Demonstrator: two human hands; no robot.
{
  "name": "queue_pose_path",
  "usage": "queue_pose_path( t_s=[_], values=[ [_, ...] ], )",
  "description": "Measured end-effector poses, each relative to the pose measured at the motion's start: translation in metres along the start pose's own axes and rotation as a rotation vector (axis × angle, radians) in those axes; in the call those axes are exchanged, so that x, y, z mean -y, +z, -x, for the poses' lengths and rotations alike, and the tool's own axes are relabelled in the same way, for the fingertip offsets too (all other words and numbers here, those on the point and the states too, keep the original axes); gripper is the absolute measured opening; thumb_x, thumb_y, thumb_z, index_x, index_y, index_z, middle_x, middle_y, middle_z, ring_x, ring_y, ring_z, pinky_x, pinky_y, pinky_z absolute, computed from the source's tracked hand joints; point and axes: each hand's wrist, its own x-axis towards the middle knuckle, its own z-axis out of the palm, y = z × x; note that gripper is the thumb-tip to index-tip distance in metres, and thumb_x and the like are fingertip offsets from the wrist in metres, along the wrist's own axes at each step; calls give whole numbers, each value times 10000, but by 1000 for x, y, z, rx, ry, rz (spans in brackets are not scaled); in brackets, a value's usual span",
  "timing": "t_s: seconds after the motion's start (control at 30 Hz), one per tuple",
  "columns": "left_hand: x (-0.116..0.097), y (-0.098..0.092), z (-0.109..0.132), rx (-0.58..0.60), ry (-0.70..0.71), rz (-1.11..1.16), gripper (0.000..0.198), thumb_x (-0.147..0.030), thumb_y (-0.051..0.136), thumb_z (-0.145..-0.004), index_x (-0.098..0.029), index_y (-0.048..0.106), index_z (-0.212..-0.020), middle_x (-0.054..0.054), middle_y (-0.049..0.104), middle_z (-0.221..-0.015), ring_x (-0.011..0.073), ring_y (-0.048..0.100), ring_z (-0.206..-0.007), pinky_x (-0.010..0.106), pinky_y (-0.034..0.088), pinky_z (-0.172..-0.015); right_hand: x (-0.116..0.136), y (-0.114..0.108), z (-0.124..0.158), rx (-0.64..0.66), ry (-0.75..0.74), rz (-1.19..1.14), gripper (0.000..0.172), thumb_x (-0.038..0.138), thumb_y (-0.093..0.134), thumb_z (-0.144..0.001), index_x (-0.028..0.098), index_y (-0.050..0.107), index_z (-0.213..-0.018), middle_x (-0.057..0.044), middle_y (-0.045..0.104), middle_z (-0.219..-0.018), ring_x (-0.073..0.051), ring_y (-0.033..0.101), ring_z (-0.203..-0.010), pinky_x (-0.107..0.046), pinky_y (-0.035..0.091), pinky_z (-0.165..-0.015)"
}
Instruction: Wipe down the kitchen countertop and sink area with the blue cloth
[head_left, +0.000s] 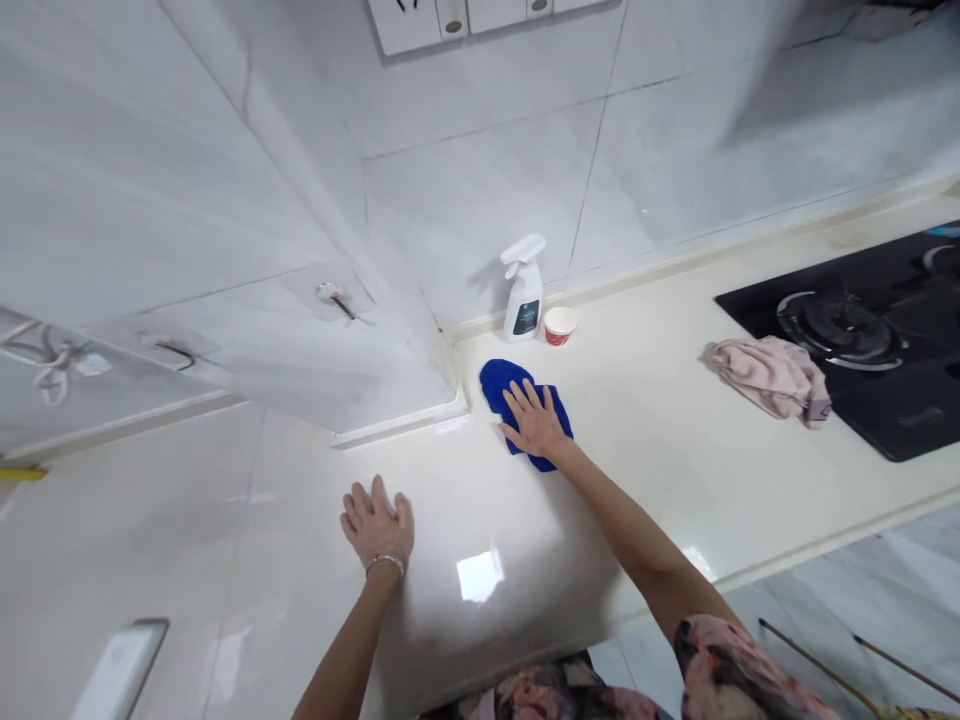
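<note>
My right hand [534, 420] lies flat with its fingers stretched out on a blue cloth [501, 386], pressing it onto the cream countertop [645, 440] near the wall corner. My left hand [375, 522], with a bracelet at the wrist, rests palm down on the countertop nearer to me, fingers together and holding nothing. Behind the cloth, a white spray bottle [523, 292] stands against the tiled wall, and a small red-and-white paper cup [559, 325] sits right beside it.
A crumpled pink cloth [769, 375] lies at the edge of a black gas hob [862, 330] on the right. Wall hooks [336, 298] stick out of the tiled wall on the left. The counter's front edge [825, 545] runs at lower right.
</note>
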Motion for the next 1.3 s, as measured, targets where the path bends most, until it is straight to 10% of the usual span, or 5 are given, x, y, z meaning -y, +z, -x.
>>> queue_pose_path(
  t_s=[0.23, 0.57, 0.8, 0.97, 1.3],
  values=[
    [5, 7, 1, -18, 29, 5, 639, -436, 363, -1022, -99, 475, -1553, 233, 270, -1658, 383, 144, -1576, 574, 124, -1268, 2, 38, 18, -44, -126, -1, 606, 392, 322, -1059, 156, 356, -1616, -114, 261, -1706, -301, 172, -1585, -538, 170, -1268],
    [10, 9, 4, 14, 44, -40, 632, -423, 365, -1033, -104, 441, -1573, 222, 231, -1677, 353, 84, -1593, 564, 115, -1273, 17, 38, -150, 47, -32, 22, 580, 304, 324, -1013, 160, 435, -1563, -143, 334, -1674, -386, 368, -1374, -585, 334, -1050],
    [9, 7, 4, 11, 42, -36, 632, -423, 376, -1025, -119, 444, -1575, 207, 234, -1682, 348, 100, -1591, 555, 116, -1275, 19, 35, -169, 11, 12, -29, 574, 332, 431, -972, 151, 481, -1515, -143, 416, -1617, -361, 456, -1244, -494, 371, -1032],
    [8, 7, 1, -5, 13, -13, 624, -420, 381, -1017, -119, 474, -1556, 215, 269, -1667, 364, 133, -1583, 567, 126, -1269, 17, 29, -121, 63, -78, -71, 581, 322, 523, -930, 142, 530, -1482, -137, 464, -1585, -325, 499, -1201, -442, 396, -1047],
    [6, 8, 0, 22, 10, 24, 639, -439, 354, -1026, -107, 464, -1561, 228, 261, -1665, 375, 105, -1585, 565, 94, -1272, -5, 30, 101, 95, -322, -114, 568, 327, 568, -898, 177, 583, -1446, -170, 564, -1468, -331, 571, -1174, -485, 497, -1031]
  ],
)
